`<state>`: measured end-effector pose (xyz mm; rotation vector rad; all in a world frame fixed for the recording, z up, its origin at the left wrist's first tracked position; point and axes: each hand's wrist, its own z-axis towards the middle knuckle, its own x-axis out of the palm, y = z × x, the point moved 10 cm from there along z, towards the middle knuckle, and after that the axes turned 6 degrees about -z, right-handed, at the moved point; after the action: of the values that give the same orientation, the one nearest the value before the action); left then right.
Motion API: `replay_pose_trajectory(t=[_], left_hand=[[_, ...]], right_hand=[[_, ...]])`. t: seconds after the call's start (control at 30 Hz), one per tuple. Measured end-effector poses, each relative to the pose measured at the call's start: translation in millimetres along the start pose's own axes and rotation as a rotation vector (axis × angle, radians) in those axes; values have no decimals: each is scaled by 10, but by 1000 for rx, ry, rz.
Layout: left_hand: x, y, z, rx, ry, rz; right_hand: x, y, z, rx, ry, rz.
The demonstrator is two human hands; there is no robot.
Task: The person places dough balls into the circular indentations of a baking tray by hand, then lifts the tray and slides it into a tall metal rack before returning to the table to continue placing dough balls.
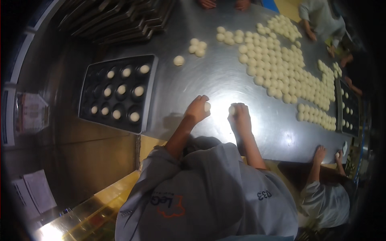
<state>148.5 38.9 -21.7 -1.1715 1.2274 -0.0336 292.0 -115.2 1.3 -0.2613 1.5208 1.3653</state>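
My left hand (197, 108) is closed on a pale dough ball (207, 107) above the steel table (189, 84). A second dough ball (232, 110) sits in my right hand (241, 114), whose fingers wrap round it. The two hands are a short way apart over a bright patch of reflected light. To the left of my left hand lies a dark baking tray (152, 92) with round hollows; several of them hold a dough ball each. One loose dough ball (179, 60) rests on the table beyond my left hand, with a small cluster of dough balls (198, 47) beside it.
A large field of dough balls (277, 66) covers the table's right part. Another dark tray (349, 110) stands at the far right. Stacked metal trays (124, 20) are at the back left. Co-workers' hands (319, 154) show at the right and along the far edge.
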Motion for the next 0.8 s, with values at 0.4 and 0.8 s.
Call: replay_pose_trajectory(t=[0.4,0.8], left_hand=[[-2329,1096,-1431,51,-543,-442],[-5146,3596,-1387,10,-982,-131]], right_hand=[[62,-412,270,282,277,376],[1625,3283,1061,-32,293,358]])
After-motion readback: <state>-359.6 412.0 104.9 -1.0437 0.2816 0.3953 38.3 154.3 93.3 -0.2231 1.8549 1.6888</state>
